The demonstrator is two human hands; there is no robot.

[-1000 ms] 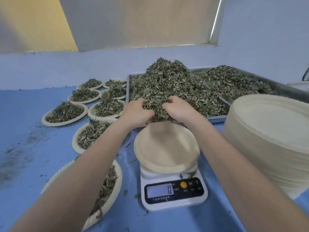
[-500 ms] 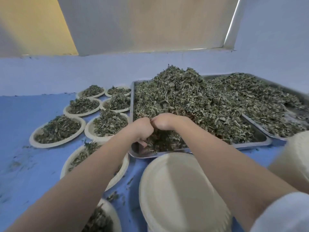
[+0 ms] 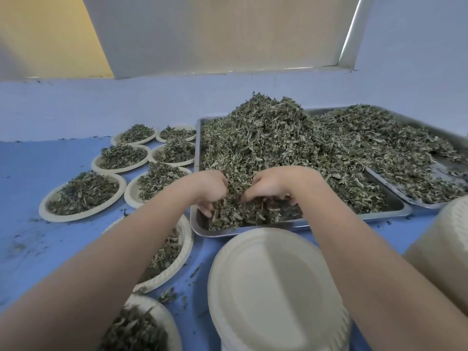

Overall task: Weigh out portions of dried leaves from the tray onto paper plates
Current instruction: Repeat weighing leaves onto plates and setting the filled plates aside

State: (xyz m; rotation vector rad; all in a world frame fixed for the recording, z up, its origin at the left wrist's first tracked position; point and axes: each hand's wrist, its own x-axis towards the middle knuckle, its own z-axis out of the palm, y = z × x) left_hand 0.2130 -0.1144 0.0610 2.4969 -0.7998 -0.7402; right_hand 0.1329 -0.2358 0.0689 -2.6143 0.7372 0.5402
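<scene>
- Head view: the left hand (image 3: 209, 190) and right hand (image 3: 272, 184) curl round a clump of dried leaves (image 3: 235, 206) in the tray (image 3: 253, 230).
- The empty plate (image 3: 268, 287) waits at 6 o'clock from both hands, equally near.

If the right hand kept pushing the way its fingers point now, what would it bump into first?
The right hand points down and toward the left hand, buried in the dried leaves. It would likely meet more leaves, then the tray floor; depth is unclear.
</scene>
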